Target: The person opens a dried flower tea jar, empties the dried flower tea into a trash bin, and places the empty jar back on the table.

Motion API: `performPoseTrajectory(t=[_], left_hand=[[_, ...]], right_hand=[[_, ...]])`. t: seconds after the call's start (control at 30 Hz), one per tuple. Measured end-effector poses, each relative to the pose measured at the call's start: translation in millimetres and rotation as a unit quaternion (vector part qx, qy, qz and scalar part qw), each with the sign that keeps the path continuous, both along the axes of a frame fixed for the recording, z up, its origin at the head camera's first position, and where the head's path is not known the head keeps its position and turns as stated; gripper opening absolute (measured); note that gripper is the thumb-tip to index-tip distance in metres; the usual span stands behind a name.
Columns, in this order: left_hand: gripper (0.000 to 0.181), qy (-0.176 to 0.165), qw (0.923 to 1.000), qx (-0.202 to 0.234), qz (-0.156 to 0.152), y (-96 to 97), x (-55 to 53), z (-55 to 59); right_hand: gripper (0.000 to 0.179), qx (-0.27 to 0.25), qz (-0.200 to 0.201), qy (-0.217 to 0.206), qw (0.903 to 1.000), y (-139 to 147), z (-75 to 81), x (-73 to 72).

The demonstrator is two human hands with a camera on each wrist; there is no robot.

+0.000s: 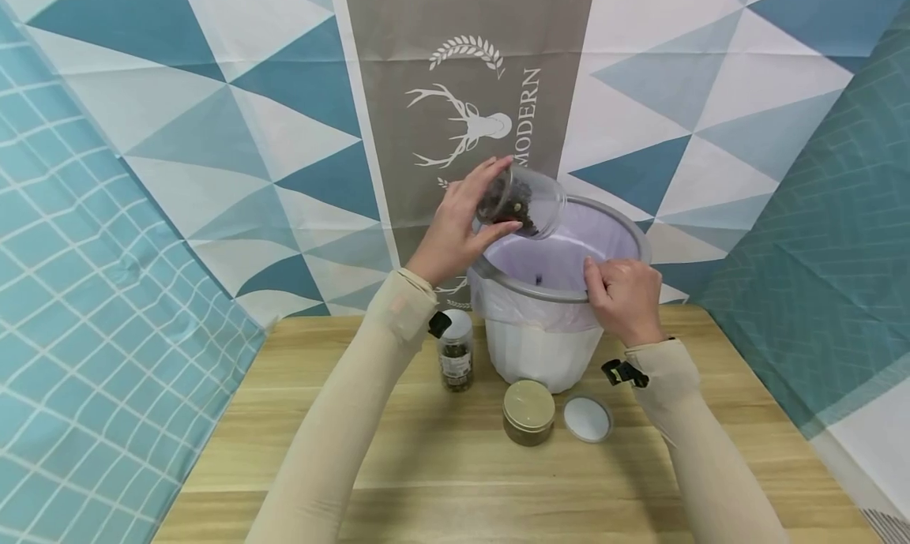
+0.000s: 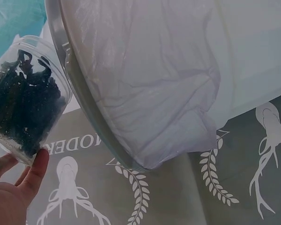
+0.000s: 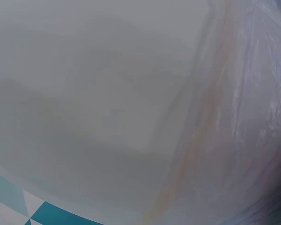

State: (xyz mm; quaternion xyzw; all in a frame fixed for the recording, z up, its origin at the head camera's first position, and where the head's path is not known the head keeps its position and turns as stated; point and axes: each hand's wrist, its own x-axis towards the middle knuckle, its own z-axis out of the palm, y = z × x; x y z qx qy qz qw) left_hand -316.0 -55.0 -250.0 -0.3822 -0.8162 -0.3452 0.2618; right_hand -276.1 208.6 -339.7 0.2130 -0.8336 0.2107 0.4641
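Observation:
My left hand (image 1: 460, 224) grips a clear plastic jar (image 1: 543, 200) by its base, fingers on one side and thumb on the other. Dark dried pieces fill much of the jar, which lies tipped over the trash bin with its mouth toward the inside. In the left wrist view the jar (image 2: 30, 101) shows beside the bin's rim. The white trash bin (image 1: 543, 354) has a grey rim and a pale purple liner bag (image 1: 590, 240); one small dark bit lies on the liner. My right hand (image 1: 626, 298) holds the near right rim, fingers curled over it.
On the wooden table (image 1: 455, 489), a slim jar with a white lid (image 1: 456, 350) stands left of the bin. In front are a gold-lidded jar (image 1: 529, 410) and a loose round lid (image 1: 588, 418). Patterned cloth (image 1: 284, 133) hangs behind the table.

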Motion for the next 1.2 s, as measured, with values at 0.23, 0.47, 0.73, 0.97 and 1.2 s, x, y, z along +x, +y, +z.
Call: performPoseTrajectory(t=[0.23, 0.47, 0.73, 0.97, 1.2], left_hand=[[0.077, 0.008, 0.9999, -0.013, 0.001, -1.0, 0.0, 2.3], [0.076, 0.011, 0.9996, -0.024, 0.003, -0.2, 0.7, 8.1], [0.074, 0.006, 0.9996, -0.028, 0.003, -0.3, 2.0, 8.4], [0.075, -0.003, 0.9997, -0.024, 0.007, -0.6, 3.6, 6.0], [0.076, -0.003, 0.9996, -0.027, 0.006, -0.9, 4.2, 4.7]], right_hand=[[0.06, -0.001, 0.003, 0.003, 1.0, -2.4, 2.1, -2.7], [0.06, -0.003, -0.004, 0.005, 1.0, -1.9, 3.9, -2.5], [0.06, 0.003, -0.004, 0.002, 1.0, -1.6, 4.3, -1.9], [0.06, 0.002, -0.003, 0.001, 1.0, -0.9, 2.7, -0.8], [0.061, 0.005, 0.001, 0.001, 1.0, -1.3, 2.6, 0.3]])
